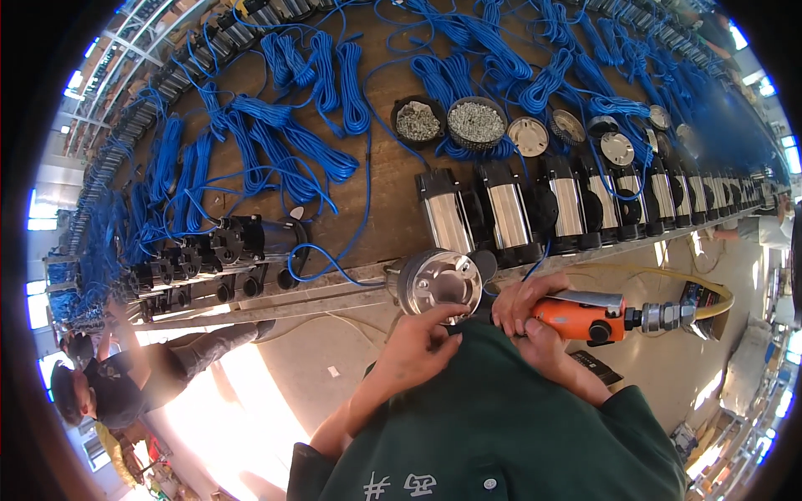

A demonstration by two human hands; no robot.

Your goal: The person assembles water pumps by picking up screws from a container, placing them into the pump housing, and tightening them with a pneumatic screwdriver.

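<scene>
The right hand (545,344) was wrapped round the orange tool (578,319); whether the half-curled left hand (416,349) held anything, I couldn't tell. My head view showed the metal pump (439,285) at the edge of the bench (395,209); a tug on the blue cable (336,265), I judged, could topple it.

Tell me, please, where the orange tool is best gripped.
Probably hold the tool around its left end, coming from the near side, as the right hand does: it lies sideways, and metal fittings and a yellow hose occupy its right end.
</scene>
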